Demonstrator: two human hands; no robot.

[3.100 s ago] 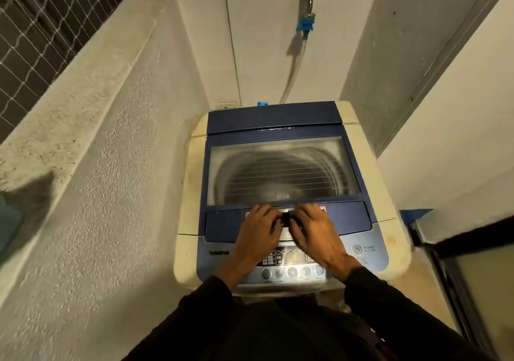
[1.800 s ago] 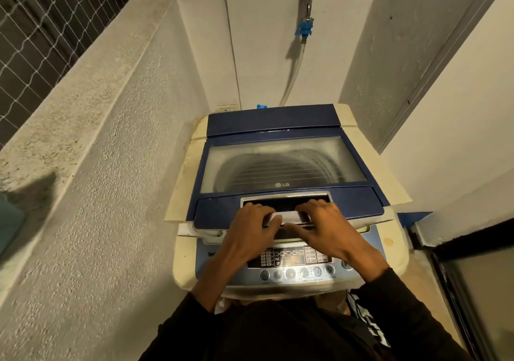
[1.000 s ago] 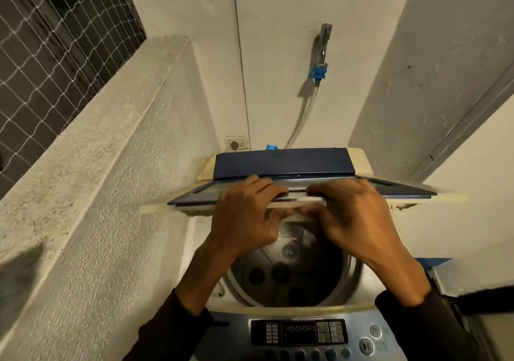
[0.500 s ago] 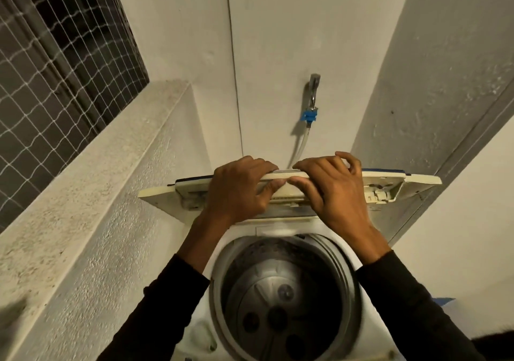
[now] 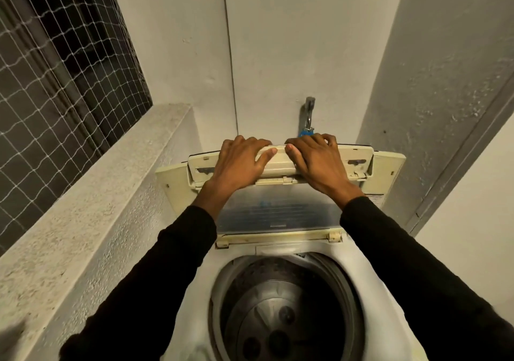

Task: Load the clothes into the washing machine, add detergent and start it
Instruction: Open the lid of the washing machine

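Note:
A top-loading washing machine [image 5: 194, 330] stands below me with its folding lid [image 5: 278, 210] swung up towards the back wall. My left hand [image 5: 239, 163] and my right hand [image 5: 319, 160] grip the lid's cream top edge side by side, fingers curled over it. The steel drum [image 5: 286, 313] lies open below, and I see no clothes in it. No clothes or detergent are in view.
A rough concrete ledge [image 5: 91, 193] runs along the left under a netted window [image 5: 55, 63]. A tap [image 5: 308, 113] with a blue fitting sticks out of the back wall just behind the lid. A wall and door frame [image 5: 456, 152] close in on the right.
Both hands have lifted the lid from flat and shut to folded up against the back wall. The drum has come into view, and my view has tilted upward.

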